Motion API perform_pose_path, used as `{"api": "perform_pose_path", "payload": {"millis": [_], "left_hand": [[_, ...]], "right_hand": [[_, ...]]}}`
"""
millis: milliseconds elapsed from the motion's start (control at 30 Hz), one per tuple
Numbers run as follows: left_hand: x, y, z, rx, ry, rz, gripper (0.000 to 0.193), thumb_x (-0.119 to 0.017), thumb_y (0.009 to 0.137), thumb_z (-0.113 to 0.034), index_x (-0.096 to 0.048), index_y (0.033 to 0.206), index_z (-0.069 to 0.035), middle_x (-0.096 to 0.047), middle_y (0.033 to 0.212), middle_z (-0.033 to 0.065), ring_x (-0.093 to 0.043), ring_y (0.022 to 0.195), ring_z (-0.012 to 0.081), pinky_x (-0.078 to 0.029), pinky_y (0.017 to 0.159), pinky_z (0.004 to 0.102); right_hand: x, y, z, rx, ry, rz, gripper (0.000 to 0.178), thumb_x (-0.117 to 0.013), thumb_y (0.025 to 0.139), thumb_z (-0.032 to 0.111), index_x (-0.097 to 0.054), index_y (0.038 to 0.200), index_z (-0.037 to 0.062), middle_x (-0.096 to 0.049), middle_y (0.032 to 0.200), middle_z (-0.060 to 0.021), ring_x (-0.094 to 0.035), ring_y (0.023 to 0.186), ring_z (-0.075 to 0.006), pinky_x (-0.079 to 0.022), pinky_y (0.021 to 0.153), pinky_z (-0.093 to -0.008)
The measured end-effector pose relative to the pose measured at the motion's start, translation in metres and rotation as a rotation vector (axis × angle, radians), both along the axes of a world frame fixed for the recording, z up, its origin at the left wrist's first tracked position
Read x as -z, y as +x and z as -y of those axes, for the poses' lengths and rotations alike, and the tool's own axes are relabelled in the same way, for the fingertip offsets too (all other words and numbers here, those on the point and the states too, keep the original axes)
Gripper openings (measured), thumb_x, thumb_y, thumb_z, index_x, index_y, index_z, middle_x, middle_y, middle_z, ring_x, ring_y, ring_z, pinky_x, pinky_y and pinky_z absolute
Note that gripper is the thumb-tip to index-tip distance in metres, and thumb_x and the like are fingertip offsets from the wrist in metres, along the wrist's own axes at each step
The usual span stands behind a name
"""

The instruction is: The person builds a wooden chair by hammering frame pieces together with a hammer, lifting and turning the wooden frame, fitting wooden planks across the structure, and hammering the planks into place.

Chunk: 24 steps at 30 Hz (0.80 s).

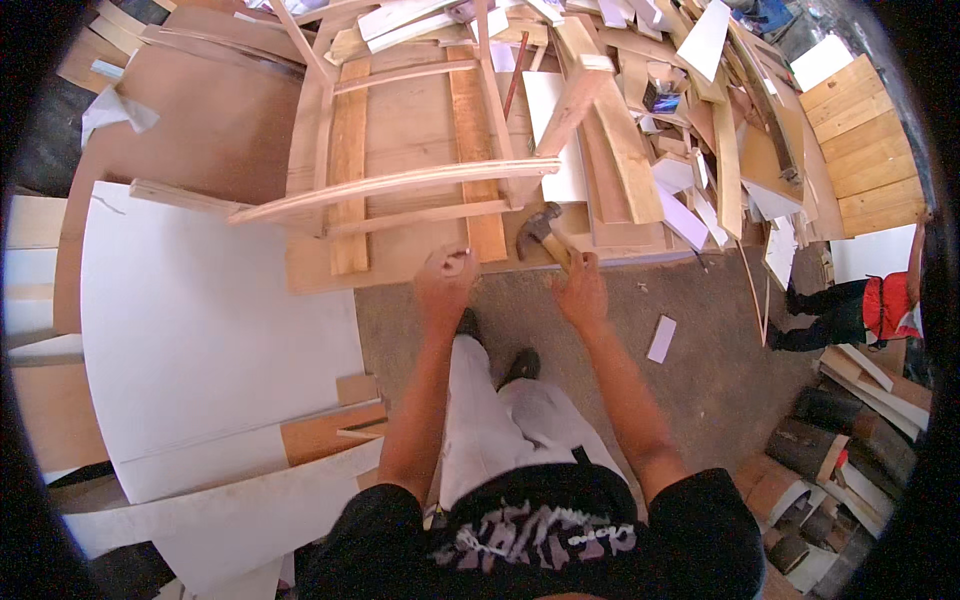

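Observation:
My right hand (580,290) is wrapped round the wooden handle of a claw hammer (537,226), whose dark metal head points away from me. To its left, my left hand (446,285) is closed with the fingertips pinched together; whatever is between them is too small to name. Just beyond both hands stands a light wooden frame (400,190) of joined bars and legs. It rests over a brown board, with orange-brown planks (350,190) lying beneath it. Neither the hammer head nor my left hand plainly touches the frame.
A large white panel (210,330) covers the left side. Heaped offcuts and boards (640,120) fill the far right. A small pale block (661,338) lies on the floor (720,390). Another person in a red garment (885,305) is at the right edge, above stacked wood scraps (800,470).

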<state>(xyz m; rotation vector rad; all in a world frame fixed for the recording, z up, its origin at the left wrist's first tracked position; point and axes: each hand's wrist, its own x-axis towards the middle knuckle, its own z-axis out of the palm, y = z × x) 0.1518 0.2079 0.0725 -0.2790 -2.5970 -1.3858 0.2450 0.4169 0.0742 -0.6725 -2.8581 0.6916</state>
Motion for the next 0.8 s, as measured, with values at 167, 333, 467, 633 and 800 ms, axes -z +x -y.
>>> {"api": "perform_pose_path", "payload": {"millis": [167,333,467,633,800], "left_hand": [[0.029,-0.068,-0.018,0.003,0.044,-0.211,0.011,-0.069,0.082,-0.016,-0.071,0.087,-0.007,-0.069,0.084,0.0108,-0.064,0.085,0.0312,-0.047,0.082,0.0419],[0.056,-0.098,-0.021,0.146,0.019,-0.248,0.011,-0.069,0.081,-0.017,-0.072,0.088,-0.009,-0.070,0.089,0.0091,-0.063,0.086,0.0311,-0.044,0.084,0.0420],[0.065,-0.100,-0.019,0.130,-0.002,-0.264,0.011,-0.069,0.082,-0.019,-0.072,0.088,-0.010,-0.070,0.090,0.0078,-0.062,0.088,0.0312,-0.043,0.085,0.0432],[0.060,-0.096,-0.024,0.110,-0.064,-0.236,0.015,-0.068,0.083,-0.022,-0.072,0.091,-0.011,-0.070,0.095,0.0088,-0.062,0.094,0.0325,-0.042,0.090,0.0452],[0.063,-0.095,-0.025,0.080,-0.093,-0.202,0.021,-0.067,0.084,-0.028,-0.072,0.096,-0.011,-0.069,0.102,0.0111,-0.060,0.102,0.0347,-0.039,0.095,0.0487]], "right_hand": [[0.011,-0.014,-0.007,0.045,-0.052,0.091,0.051,-0.071,0.076,0.010,-0.049,0.122,0.0051,-0.050,0.116,-0.0206,-0.058,0.101,-0.0415,-0.049,0.086,-0.0499],[0.027,0.008,-0.022,-0.130,0.005,-0.073,0.035,-0.069,0.077,0.008,-0.059,0.109,0.0007,-0.060,0.105,-0.0200,-0.061,0.099,-0.0379,-0.050,0.081,-0.0449],[0.005,0.024,0.009,-0.033,-0.091,0.041,0.031,-0.071,0.078,0.012,-0.062,0.105,-0.0015,-0.064,0.095,-0.0205,-0.064,0.089,-0.0368,-0.050,0.075,-0.0427],[-0.020,0.008,0.033,-0.031,-0.300,-0.035,0.032,-0.067,0.088,0.024,-0.061,0.105,-0.0025,-0.063,0.087,-0.0192,-0.060,0.074,-0.0332,-0.047,0.067,-0.0397],[-0.026,-0.025,0.049,-0.145,-0.287,-0.175,0.032,-0.063,0.092,0.025,-0.060,0.105,-0.0036,-0.061,0.085,-0.0199,-0.059,0.072,-0.0310,-0.045,0.067,-0.0393]]}}
